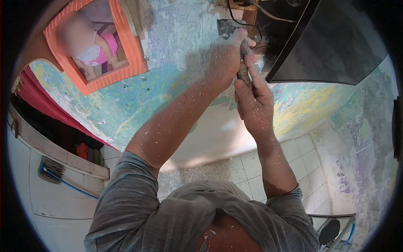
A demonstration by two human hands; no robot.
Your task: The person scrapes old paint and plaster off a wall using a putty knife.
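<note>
Both my hands are closed on a scraper (243, 74) that points up and away from me, its wide dark blade (228, 27) against the wall. My left hand (228, 56) grips it near the blade, with the thumb along the tool. Lower down, my right hand (255, 110) wraps round the handle. The wall (176, 46) shows patchy blue, green, yellow and white paint, worn or flaked in places. Pale flakes and dust cover my hands and forearms. My left fingers hide part of the blade's base.
An orange-framed photo (136, 54) hangs at upper left. A large black screen (331, 46) juts out at upper right, beside loose dark cables (259, 33). Debris (205, 173) lies on the tiled floor (252, 166). A red curtain (58, 111) and a brush (52, 170) are at left.
</note>
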